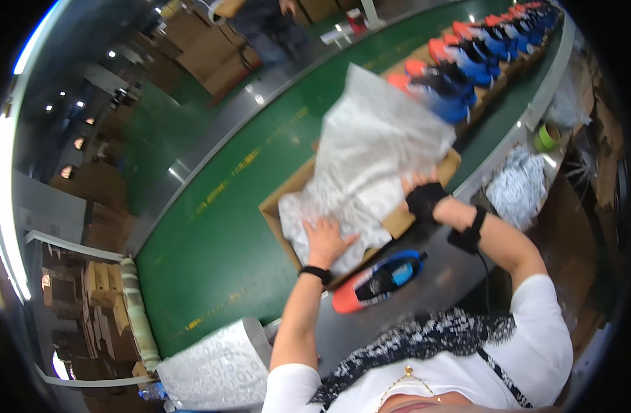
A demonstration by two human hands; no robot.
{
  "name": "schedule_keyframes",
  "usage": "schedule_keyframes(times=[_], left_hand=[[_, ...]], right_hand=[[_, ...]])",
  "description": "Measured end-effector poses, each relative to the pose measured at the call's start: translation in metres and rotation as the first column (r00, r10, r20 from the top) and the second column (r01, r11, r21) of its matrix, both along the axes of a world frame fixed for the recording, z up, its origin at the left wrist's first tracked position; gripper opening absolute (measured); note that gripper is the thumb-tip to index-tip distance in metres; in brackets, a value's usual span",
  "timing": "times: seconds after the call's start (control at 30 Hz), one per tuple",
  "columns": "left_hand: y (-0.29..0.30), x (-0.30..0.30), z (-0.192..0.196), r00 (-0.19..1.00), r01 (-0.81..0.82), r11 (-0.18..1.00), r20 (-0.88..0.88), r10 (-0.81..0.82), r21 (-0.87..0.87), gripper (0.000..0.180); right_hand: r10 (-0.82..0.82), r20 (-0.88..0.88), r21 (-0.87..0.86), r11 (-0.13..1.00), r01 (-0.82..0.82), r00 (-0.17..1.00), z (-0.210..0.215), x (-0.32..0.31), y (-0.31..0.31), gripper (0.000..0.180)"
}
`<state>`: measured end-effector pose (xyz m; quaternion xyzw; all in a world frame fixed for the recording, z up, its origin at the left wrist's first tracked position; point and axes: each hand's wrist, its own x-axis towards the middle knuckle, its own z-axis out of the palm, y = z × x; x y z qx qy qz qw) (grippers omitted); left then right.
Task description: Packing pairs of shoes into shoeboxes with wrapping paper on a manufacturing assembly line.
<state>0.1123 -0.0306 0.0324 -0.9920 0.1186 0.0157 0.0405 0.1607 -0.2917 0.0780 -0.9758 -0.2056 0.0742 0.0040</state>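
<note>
A cardboard box (288,241) rests on the green conveyor belt in front of me. White patterned tissue paper (370,144) lines it and rises in a loose sheet over its far side. My left hand (326,242) lies spread on the paper at the box's near left. Over at the right side, my right hand (420,189) touches the paper, its fingers stretched out. Neither hand grips anything. Just outside the box's near edge sits a single sports shoe (377,282), orange-red, black and blue. Whatever lies under the paper is hidden.
A long row of similar shoes (453,82) in boxes runs up the belt (226,234) to the far right. A stack of patterned tissue sheets (215,365) lies at the near left. Crumpled paper (516,186) and a green tape roll (547,138) are at the right. Another person (267,27) stands across the belt.
</note>
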Motion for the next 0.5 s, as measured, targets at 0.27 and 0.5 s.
schedule_keyframes(times=[0.27,0.5], left_hand=[[0.015,-0.004,0.001,0.955,-0.24,0.968,-0.162,0.25,0.079,0.082],[0.006,-0.058,0.027,0.956,-0.056,0.639,0.144,0.257,-0.767,0.033]], right_hand=[[0.241,0.092,0.179,0.951,-0.254,0.966,0.033,-0.054,0.003,0.022],[0.383,0.543,0.404,0.661,-0.632,0.747,0.063,-0.061,0.067,0.02]])
